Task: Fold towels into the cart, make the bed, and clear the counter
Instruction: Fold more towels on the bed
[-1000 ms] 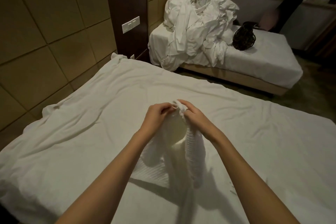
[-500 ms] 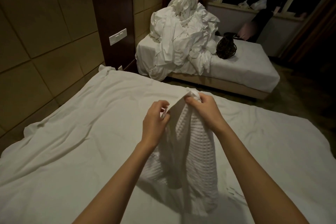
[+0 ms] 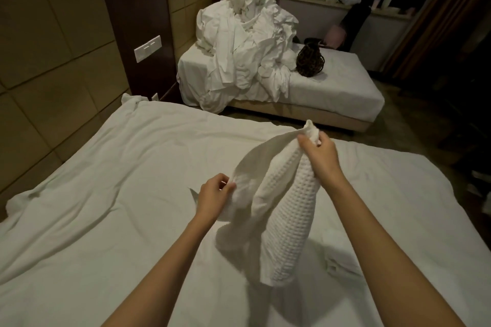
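Observation:
A white waffle-weave towel (image 3: 287, 215) hangs bunched above the near bed (image 3: 119, 180), which is covered by a wrinkled white sheet. My right hand (image 3: 318, 154) grips the towel's top corner, raised up and to the right. Lower and to the left, my left hand (image 3: 215, 194) pinches the towel's edge. The edge stretches slanting between the two hands, and the rest droops down onto the sheet.
A second bed (image 3: 332, 90) stands beyond a narrow floor gap, with a tall pile of white linen (image 3: 244, 42) and a dark woven bag (image 3: 309, 60) on it. A padded headboard wall runs along the left. A window sill (image 3: 345, 5) with bags is at the back.
My hands have drawn apart: the right rose to the right with the corner, the left slid down the edge to the left. The towel has opened out between them.

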